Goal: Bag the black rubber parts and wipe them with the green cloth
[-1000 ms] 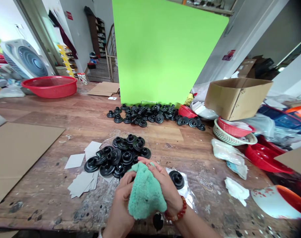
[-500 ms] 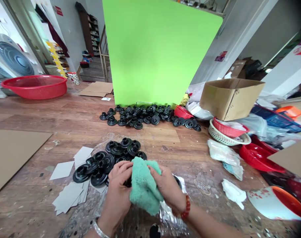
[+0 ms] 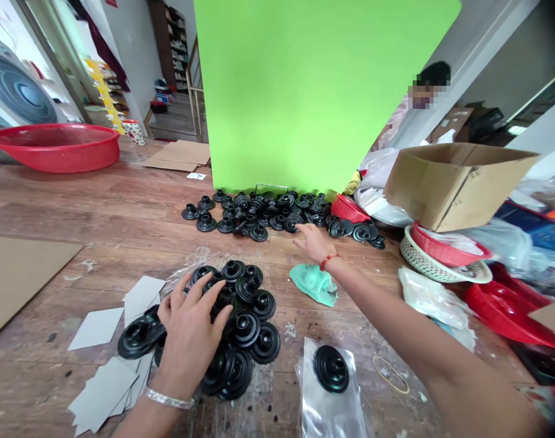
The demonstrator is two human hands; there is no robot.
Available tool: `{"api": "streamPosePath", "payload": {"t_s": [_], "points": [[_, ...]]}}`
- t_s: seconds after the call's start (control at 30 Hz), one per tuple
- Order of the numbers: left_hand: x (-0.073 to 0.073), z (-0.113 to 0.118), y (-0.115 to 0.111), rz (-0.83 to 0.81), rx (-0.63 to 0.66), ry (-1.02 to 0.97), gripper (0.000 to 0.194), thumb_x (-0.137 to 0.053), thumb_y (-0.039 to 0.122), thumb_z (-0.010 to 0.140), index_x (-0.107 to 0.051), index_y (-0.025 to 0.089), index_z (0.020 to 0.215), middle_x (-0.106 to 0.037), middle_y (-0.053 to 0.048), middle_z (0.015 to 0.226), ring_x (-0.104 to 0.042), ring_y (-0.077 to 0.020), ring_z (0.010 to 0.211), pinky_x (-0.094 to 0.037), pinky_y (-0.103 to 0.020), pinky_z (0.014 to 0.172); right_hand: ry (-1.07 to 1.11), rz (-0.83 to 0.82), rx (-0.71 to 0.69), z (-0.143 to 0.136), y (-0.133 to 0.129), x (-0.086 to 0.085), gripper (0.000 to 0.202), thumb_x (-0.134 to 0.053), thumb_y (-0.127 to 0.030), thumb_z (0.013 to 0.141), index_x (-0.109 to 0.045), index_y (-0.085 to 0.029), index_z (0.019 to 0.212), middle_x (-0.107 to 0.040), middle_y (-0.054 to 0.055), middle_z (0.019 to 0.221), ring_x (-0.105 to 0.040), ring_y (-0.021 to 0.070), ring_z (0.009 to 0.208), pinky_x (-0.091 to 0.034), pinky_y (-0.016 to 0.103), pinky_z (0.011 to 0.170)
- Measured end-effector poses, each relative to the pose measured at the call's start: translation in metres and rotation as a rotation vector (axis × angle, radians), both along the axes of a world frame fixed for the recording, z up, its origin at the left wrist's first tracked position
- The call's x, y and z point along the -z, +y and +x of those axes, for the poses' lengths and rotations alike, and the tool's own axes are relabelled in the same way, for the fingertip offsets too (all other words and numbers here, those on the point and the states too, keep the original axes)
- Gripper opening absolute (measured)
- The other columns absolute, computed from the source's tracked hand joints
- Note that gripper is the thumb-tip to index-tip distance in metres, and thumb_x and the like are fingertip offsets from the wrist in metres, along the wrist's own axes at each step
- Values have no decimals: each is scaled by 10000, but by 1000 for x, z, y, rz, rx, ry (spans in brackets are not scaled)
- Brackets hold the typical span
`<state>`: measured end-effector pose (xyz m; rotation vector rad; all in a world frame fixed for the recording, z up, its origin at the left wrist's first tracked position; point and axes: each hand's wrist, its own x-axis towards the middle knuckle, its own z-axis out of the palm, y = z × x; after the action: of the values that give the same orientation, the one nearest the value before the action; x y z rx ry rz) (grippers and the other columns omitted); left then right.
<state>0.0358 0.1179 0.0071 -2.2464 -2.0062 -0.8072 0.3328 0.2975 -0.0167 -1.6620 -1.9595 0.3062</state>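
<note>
Pale cards (image 3: 96, 328) lie at 9 o'clock from the left hand (image 3: 191, 331). That hand hovers or rests over the near heap of black discs (image 3: 247, 328), its fingers spread and the thumb held apart, nothing clasped; whether the fingertips touch the discs I cannot tell. The heap lies beneath its fingers and spreads from 12 to 4 o'clock around them.

The discs look glossy, stiff and fairly light, maybe slippery and easily scuffed. The raised knob at the centre should suit a pinch between thumb and finger; the rim would be harder to pick out where 2 overlap.

The far heap of black discs (image 3: 277, 221) fans from 10 to 2 o'clock around the right hand (image 3: 314, 244), whose fingers reach out unclenched. The index fingertip meets the front edge of 1 disc in view; contact is unclear.

The soft green cloth (image 3: 311, 283) lies crumpled at 6 o'clock, just beside that hand. Farther that way, 1 single disc (image 3: 331, 368) sits on a clear plastic bag (image 3: 330, 420).
</note>
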Motion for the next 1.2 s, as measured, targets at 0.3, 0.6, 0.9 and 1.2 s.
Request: {"api": "streamPosePath", "payload": {"t_s": [0.3,0.6,0.9,1.2], "points": [[-4,-7,-14,27,60,-68,362,-525,302,880,-604,198,1218,-559,-133,1328,-338,-376,1333,-327,-608,1026,92,28,40,-21,41,16,233,-484,-75,749,-674,-157,858,-594,145,1050,-466,285,1073,-387,462,980],[-15,18,-38,1,226,-520,283,-542,293,893,-605,229,1162,-567,-82,1253,-529,-225,1185,-411,-418,1061,478,-211,30,-8,-50,-10,276,-516,-248,752,-662,-138,957,-674,83,893,-613,174,747,-522,336,718],[-4,62,-55,-723,319,-1461,648,-635,393,820,-380,167,1371,-600,-132,1183,-648,-203,926,-548,-415,852,808,-491,-316,-51,-189,-47,227,-560,-350,857,-652,-188,987,-625,11,828,-559,112,703,-470,237,672],[14,71,-81,-915,410,-1769,611,-831,279,659,-623,238,1233,-650,-46,1121,-547,-76,741,-429,-185,643,792,-593,-86,-49,-245,-39,417,-308,-611,926,-444,-228,832,-302,-81,540,-212,77,387,-196,207,369]]}}
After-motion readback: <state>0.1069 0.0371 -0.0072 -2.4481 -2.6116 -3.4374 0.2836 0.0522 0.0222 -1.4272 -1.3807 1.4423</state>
